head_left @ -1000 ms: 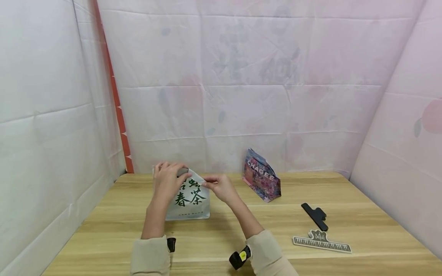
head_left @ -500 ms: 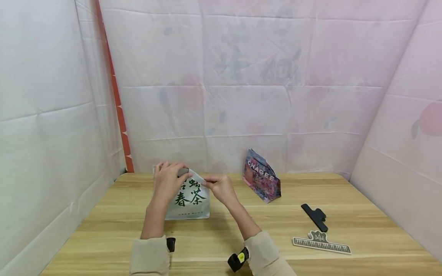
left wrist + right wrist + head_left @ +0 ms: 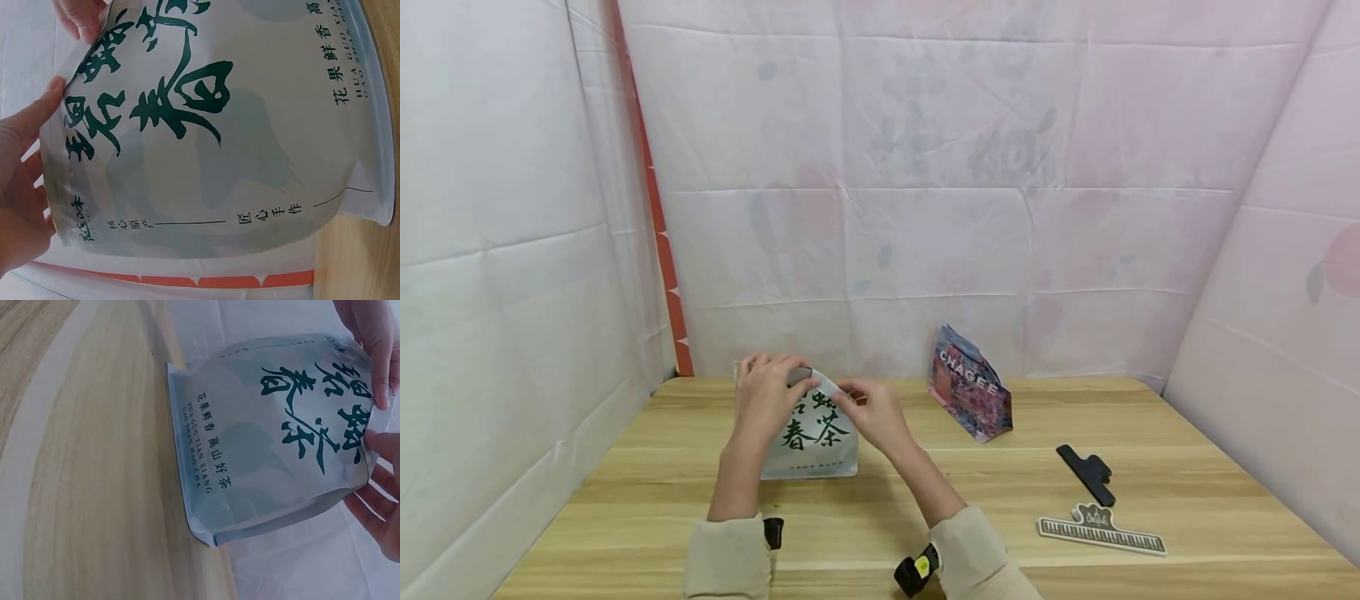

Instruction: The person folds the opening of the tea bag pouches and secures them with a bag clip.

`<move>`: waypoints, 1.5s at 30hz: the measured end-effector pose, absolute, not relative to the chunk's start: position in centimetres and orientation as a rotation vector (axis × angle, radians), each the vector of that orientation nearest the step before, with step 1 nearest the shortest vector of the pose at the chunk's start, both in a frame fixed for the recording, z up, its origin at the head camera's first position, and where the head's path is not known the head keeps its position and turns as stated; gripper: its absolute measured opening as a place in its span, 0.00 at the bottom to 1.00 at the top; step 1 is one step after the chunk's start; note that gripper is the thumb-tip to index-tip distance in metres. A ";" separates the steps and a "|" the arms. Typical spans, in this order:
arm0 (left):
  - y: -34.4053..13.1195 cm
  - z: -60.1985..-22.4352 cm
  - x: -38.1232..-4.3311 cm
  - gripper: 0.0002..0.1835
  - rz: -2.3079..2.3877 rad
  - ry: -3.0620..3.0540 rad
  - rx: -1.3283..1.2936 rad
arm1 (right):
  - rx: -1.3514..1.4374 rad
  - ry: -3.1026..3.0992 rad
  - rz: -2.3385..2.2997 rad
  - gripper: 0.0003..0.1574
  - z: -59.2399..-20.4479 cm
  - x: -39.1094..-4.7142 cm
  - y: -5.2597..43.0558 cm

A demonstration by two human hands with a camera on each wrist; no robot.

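Note:
A pale grey-green tea bag [image 3: 820,454] with dark green brush lettering stands upright on the table. My left hand [image 3: 767,396] grips the left part of its top edge, thumb in front and fingers behind. My right hand [image 3: 876,417] pinches the same edge farther right, near the corner. In the left wrist view the left thumb presses the front of the tea bag [image 3: 250,137] just under the rim. In the right wrist view both hands meet the top of the tea bag [image 3: 250,444], the right thumb [image 3: 378,442] lying on its front.
A blue and pink CHAGEE pouch [image 3: 970,387] leans at the back, right of the tea bag. Toward the right lie a black clip [image 3: 1086,473] and a piano-keyboard clip [image 3: 1101,531] on the wooden table [image 3: 985,483]. White sheets hang behind and on both sides.
My right hand has shifted slightly left along the tea bag's top edge, closer to the left hand. The left hand keeps its grip, and the bag stays in place.

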State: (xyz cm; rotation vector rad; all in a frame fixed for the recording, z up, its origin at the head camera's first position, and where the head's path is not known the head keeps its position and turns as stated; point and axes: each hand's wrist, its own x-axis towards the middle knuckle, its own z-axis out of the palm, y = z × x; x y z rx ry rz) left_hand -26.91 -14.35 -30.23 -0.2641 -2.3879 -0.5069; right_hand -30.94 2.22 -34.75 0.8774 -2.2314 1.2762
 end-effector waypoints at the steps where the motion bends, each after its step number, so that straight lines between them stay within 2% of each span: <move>1: -14.3 -30.2 -26.9 0.12 -0.503 -2.386 -0.263 | 0.868 -2.223 1.269 0.07 -34.8 -30.9 2.2; 14: -14.4 -30.0 -26.3 0.18 -0.471 -2.451 -0.289 | 0.767 -2.176 1.252 0.07 -35.0 -30.8 1.8; 26: -14.2 -30.4 -26.9 0.17 -0.447 -2.405 -0.251 | 0.789 -2.245 1.293 0.08 -34.5 -30.6 1.9; 33: -14.1 -30.3 -26.9 0.18 -0.435 -2.432 -0.229 | 0.830 -2.299 1.251 0.10 -33.3 -30.4 2.5; 45: -14.1 -30.2 -26.9 0.17 -0.460 -2.429 -0.222 | 0.881 -2.219 1.117 0.07 -31.1 -30.4 4.6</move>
